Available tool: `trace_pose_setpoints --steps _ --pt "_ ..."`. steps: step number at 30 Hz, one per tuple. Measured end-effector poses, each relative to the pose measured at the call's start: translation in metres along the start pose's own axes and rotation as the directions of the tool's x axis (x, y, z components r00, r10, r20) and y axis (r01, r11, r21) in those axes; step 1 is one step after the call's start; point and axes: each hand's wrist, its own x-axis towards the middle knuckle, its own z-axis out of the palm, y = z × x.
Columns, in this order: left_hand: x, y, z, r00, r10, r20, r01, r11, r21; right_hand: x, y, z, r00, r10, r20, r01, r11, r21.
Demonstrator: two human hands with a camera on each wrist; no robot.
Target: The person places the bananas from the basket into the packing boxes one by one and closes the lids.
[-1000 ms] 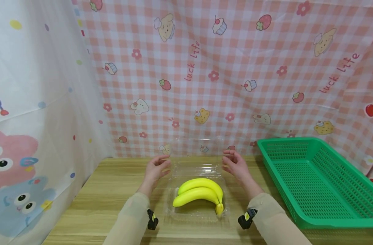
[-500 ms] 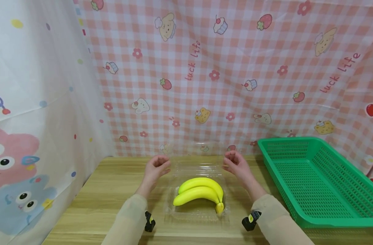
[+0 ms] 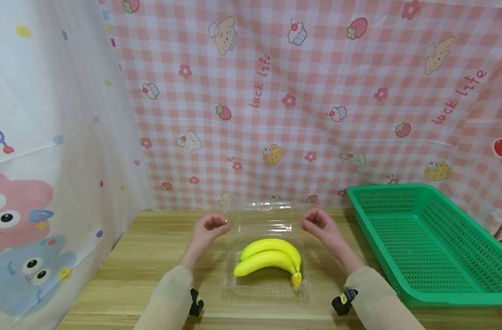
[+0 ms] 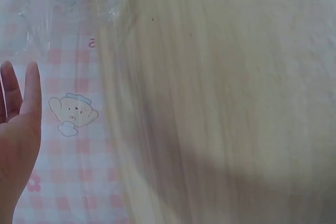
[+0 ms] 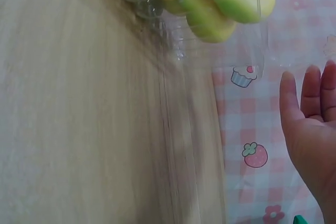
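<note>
A clear plastic clamshell box [image 3: 267, 289] lies open on the wooden table, with a bunch of yellow bananas [image 3: 269, 263] in its base. Its transparent lid [image 3: 265, 220] stands raised at the back. My left hand [image 3: 207, 229] pinches the lid's left edge between thumb and fingertips. On the opposite side, my right hand [image 3: 322, 225] pinches the right edge in the same way. In the right wrist view, the fingertips of the right hand [image 5: 315, 124] are right at the lid's edge, with the bananas [image 5: 210, 19] seen through plastic.
A green plastic basket [image 3: 416, 247] with slotted walls stands on the right of the wooden table [image 3: 123, 270]. A pink checked curtain [image 3: 308, 91] hangs behind the table, and a white patterned curtain [image 3: 81, 114] hangs at the left.
The lid's top edge has come down in the head view, and both hands have sunk a little with it. Their fingers have curled in closer to the thumbs. The bananas stay put.
</note>
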Motion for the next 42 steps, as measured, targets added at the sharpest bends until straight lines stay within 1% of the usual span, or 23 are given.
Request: trace_pose_setpoints --steps 2,3,7,9,10,13,15,16,18,23,25,28,31,33,37,39,42 --pt "-0.001 -0.001 -0.002 1.000 0.015 0.017 -0.015 1.000 0.001 -0.002 0.001 -0.002 0.999 -0.033 0.012 0.034 0.999 -0.019" --pt "-0.003 0.003 -0.001 0.999 0.020 0.028 -0.020 1.000 0.001 -0.003 0.001 -0.002 0.999 -0.049 0.017 0.049 0.998 -0.031" --pt "-0.006 0.000 -0.005 0.996 0.045 0.071 -0.045 0.999 0.004 -0.007 0.002 -0.003 0.995 -0.095 0.038 0.098 0.992 -0.074" --pt "-0.008 0.000 -0.006 0.996 0.033 0.087 -0.034 0.999 0.012 -0.009 0.002 -0.004 0.992 -0.111 0.054 0.114 0.991 -0.074" --pt "-0.007 -0.005 -0.008 0.996 0.026 0.091 -0.028 0.999 0.019 -0.009 0.003 -0.004 0.991 -0.120 0.063 0.124 0.990 -0.066" --pt "-0.009 -0.004 -0.009 0.995 0.000 0.105 -0.004 0.999 0.038 -0.011 0.006 -0.006 0.984 -0.152 0.093 0.155 0.987 -0.030" --pt "-0.010 -0.004 -0.010 0.993 0.003 0.117 -0.008 0.999 0.050 -0.013 0.007 -0.007 0.979 -0.173 0.112 0.176 0.984 -0.019" --pt "-0.011 -0.004 -0.010 0.992 0.008 0.123 -0.014 0.999 0.051 -0.013 0.007 -0.007 0.975 -0.186 0.124 0.189 0.982 -0.013" --pt "-0.012 -0.005 -0.011 0.989 0.039 0.143 -0.045 0.998 0.041 -0.015 0.009 -0.008 0.967 -0.208 0.146 0.211 0.977 -0.009" --pt "-0.013 -0.007 -0.014 0.976 0.110 0.190 -0.115 0.993 0.016 -0.018 0.011 -0.011 0.948 -0.248 0.198 0.253 0.968 0.000" --pt "-0.014 -0.007 -0.015 0.972 0.122 0.203 -0.130 0.991 0.025 -0.020 0.011 -0.012 0.942 -0.258 0.214 0.265 0.964 -0.003" --pt "-0.016 -0.006 -0.016 0.969 0.115 0.218 -0.129 0.990 0.051 -0.021 0.012 -0.012 0.934 -0.272 0.232 0.283 0.959 -0.019" --pt "-0.018 -0.003 -0.017 0.967 0.102 0.235 -0.122 0.990 0.071 -0.023 0.013 -0.012 0.929 -0.282 0.240 0.301 0.953 -0.045" --pt "-0.019 -0.002 -0.017 0.961 0.109 0.254 -0.132 0.988 0.076 -0.025 0.013 -0.013 0.926 -0.288 0.245 0.312 0.948 -0.068" --pt "-0.022 0.000 -0.018 0.952 0.113 0.285 -0.147 0.984 0.101 -0.028 0.011 -0.014 0.925 -0.287 0.248 0.330 0.932 -0.150" --pt "-0.023 0.000 -0.018 0.952 0.103 0.287 -0.145 0.981 0.130 -0.029 0.009 -0.014 0.929 -0.271 0.251 0.323 0.925 -0.199" --pt "-0.024 0.000 -0.018 0.954 0.086 0.286 -0.138 0.976 0.169 -0.032 0.008 -0.015 0.941 -0.223 0.254 0.292 0.916 -0.277"
